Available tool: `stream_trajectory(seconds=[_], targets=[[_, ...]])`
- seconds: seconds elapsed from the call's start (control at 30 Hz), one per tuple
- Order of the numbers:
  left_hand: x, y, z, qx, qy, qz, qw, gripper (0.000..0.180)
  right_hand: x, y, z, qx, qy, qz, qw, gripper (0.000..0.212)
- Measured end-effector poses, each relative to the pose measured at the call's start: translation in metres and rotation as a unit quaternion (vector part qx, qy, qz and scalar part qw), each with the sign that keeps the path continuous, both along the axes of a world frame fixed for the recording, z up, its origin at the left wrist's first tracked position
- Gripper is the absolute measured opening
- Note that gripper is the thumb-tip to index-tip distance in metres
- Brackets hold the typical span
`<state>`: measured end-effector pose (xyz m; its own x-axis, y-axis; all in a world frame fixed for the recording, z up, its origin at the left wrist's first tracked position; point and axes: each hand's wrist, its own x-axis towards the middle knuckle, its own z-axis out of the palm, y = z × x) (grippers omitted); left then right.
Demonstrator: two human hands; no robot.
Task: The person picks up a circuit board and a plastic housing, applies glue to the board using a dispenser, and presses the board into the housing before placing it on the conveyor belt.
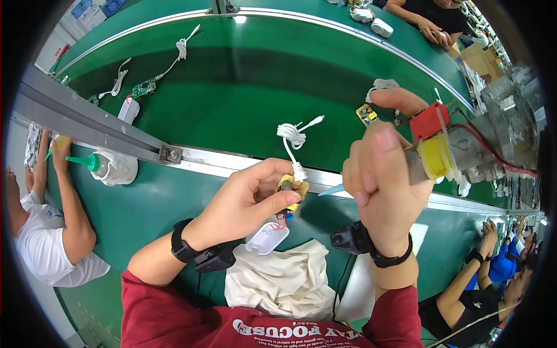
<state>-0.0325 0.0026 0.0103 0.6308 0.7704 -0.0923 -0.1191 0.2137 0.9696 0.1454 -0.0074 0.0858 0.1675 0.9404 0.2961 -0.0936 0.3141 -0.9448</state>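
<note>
My left hand (235,200) pinches a small circuit board (297,187) with yellow and green parts between thumb and fingers. A bundled white cable (292,137) leads up from the board over the metal rail. Thin red wires join the board to a white plastic housing (268,238) hanging below my fingers. Wrapped in my right hand (380,174) is a thick cylindrical dispenser (438,158) with a yellow band and a red switch block. Its light-blue tapered nozzle (332,190) points left toward the board, apart from it. The dispenser's far end runs off among grey fittings.
Beyond the metal rail (209,162) lies a green belt (243,87) bearing circuit boards (144,87) with white cables. A white bottle (119,168) with a green nozzle stands left. Cream cloth (284,275) lies before me. Co-workers sit left, right and across; a slanted metal post (87,110) stands left.
</note>
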Motion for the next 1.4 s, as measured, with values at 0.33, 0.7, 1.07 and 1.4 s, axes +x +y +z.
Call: stream_trajectory(seconds=[0.33, 0.7, 1.07, 1.4], targets=[[-0.026, -0.008, 0.045, 0.145, -0.007, 0.062, 0.987, 0.046, -0.013, -0.007, 0.009, -0.047, -0.067, 0.011, 0.997, 0.052], [-0.022, -0.019, 0.059, 0.150, -0.009, 0.056, 0.987, 0.052, -0.009, -0.012, 0.014, -0.068, -0.085, 0.101, 0.989, 0.062], [-0.029, -0.005, 0.079, -0.039, -0.072, 0.036, 0.996, 0.036, -0.005, -0.012, 0.013, -0.055, -0.090, 0.018, 0.994, 0.051], [-0.012, -0.002, 0.009, -0.173, 0.006, -0.106, 0.979, 0.023, -0.004, -0.008, 0.013, -0.023, -0.032, 0.011, 0.999, 0.043]])
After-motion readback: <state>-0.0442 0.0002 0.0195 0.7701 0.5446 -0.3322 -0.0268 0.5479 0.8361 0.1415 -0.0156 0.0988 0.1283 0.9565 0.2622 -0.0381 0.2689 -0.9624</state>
